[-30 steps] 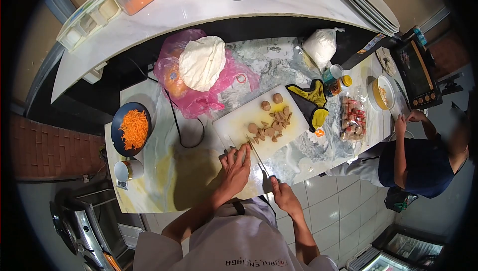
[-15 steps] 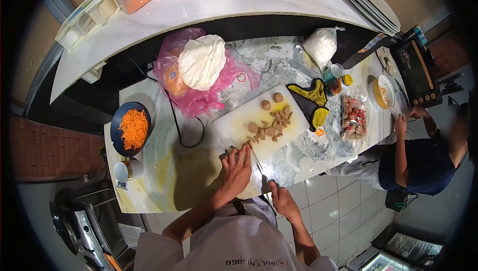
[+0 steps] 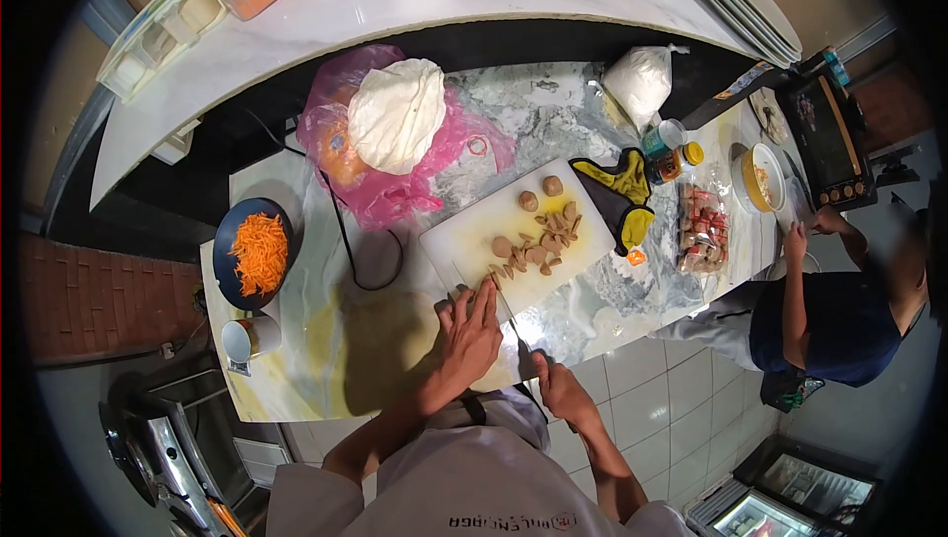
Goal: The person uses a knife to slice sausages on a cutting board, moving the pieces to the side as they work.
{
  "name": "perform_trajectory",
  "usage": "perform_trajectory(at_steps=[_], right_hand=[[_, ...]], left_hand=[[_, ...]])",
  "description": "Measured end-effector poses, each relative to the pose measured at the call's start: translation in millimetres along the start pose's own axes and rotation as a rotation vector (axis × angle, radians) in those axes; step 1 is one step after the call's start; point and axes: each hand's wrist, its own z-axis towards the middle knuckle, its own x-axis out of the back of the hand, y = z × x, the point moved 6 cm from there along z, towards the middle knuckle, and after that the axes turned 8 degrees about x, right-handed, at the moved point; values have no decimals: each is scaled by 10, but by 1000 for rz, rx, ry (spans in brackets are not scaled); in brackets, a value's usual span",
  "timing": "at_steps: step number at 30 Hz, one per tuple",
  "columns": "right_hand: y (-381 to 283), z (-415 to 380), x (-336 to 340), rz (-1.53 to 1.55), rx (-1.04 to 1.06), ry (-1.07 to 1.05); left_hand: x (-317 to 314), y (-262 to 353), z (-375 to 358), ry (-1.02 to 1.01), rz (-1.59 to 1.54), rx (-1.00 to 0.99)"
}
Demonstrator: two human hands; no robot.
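Right hand [image 3: 559, 386] closed on knife [image 3: 515, 328] (handle hidden), left hand [image 3: 470, 328] flat pinning unclear piece

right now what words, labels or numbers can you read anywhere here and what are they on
Red print on the person's white shirt: upside down in this view and too small to read for certain.
Labels on the two small jars beside the yellow cloth: too small to read.
Wrappers in the clear packet of red-banded pieces: blurred, not readable.
Black device at the counter's far right: its markings are too small to tell.
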Motion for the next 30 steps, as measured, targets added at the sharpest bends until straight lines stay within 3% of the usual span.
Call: perform_trajectory(at_steps=[6, 9, 15, 18, 21, 24, 27, 30], right_hand=[[-185, -14, 250, 128, -264, -132], [-10, 112, 192, -195, 34, 81], [-139, 25, 168, -391, -94, 201], [-225, -1, 225, -396, -137, 114], [-130, 46, 276, -129, -54, 104], [-70, 66, 315, -107, -119, -8], [-173, -24, 346, -297, -40, 128], [-326, -97, 410, -434, -126, 210]], left_hand=[[-26, -15, 17, -12, -19, -8], [-46, -30, 25, -4, 12, -5], [-45, -24, 41, 26, 62, -2], [-34, -23, 47, 19, 57, 0], [-40, -37, 47, 8, 22, 1], [-22, -57, 51, 17, 34, -15], [5, -55, 61, 21, 40, -22], [34, -55, 71, 11, 10, -13]])
